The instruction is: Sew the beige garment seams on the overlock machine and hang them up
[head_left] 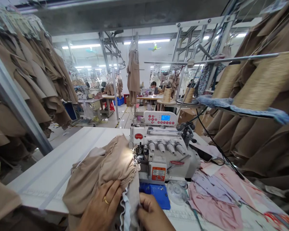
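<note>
A white overlock sewing machine [163, 150] with a lit needle area stands on the table. A brown garment [91, 179] lies bunched to its left, one gathered edge at the presser foot. On this cloth, just before the needle, my left hand [102, 203] lies with fingers flat and a ring on one; its thumb is hidden. My right hand [153, 211] pinches the edge of a greyish-brown fabric strip [134, 195] that runs up to the foot. A wavy pale-blue edging [125, 210] shows between both hands.
Pink and lilac fabric pieces [216, 195] lie to the right beside a dark phone [201, 153]. A blue plate [156, 194] and a clear round dish [177, 192] sit before the machine. Thread cones [262, 83] stand at right; brown garments [31, 70] hang left.
</note>
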Tool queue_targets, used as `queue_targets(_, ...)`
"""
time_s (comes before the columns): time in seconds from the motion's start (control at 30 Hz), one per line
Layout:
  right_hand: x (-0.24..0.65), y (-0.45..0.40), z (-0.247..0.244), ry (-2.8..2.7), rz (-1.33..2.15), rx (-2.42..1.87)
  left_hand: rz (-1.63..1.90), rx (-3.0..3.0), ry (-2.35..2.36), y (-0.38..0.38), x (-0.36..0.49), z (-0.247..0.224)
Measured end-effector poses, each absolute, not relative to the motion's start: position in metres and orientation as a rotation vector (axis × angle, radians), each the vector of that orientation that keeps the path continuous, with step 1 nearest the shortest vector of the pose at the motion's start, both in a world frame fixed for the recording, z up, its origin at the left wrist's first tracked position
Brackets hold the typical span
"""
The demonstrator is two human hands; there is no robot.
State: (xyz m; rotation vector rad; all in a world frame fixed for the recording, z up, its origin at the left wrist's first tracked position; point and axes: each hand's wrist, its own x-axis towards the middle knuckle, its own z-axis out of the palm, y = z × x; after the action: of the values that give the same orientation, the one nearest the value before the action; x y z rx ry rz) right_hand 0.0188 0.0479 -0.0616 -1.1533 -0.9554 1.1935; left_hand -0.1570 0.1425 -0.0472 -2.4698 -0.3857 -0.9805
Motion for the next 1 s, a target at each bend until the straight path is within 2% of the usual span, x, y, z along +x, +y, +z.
queue_targets(0.1,0.022,0.043,-0.048,-0.866,1.244,-1.053,-1.040,-2.481,-0.397,0.144,-0.161,-0.043)
queue_targets(0.27,0.015,0.049,-0.035,-0.823,1.302,-1.000,-1.162,-2.745,-0.614,0.145,-0.158,0.002)
queue_targets(0.43,-0.006,0.068,-0.042,-0.718,1.346,-0.773,-0.989,-2.742,-0.347,0.136,-0.134,0.030)
queue_targets(0.73,0.001,0.053,-0.060,-0.892,1.079,-0.862,-1.068,-2.897,0.046,0.130,-0.132,0.008)
queue_targets(0.87,0.001,0.047,-0.079,-0.827,1.149,-0.915,-0.925,-2.994,-0.058,0.128,-0.137,0.003)
queue_targets(1.0,-0.001,0.047,-0.086,-0.648,1.270,-0.933,-0.994,-2.905,0.073,0.126,-0.139,0.000)
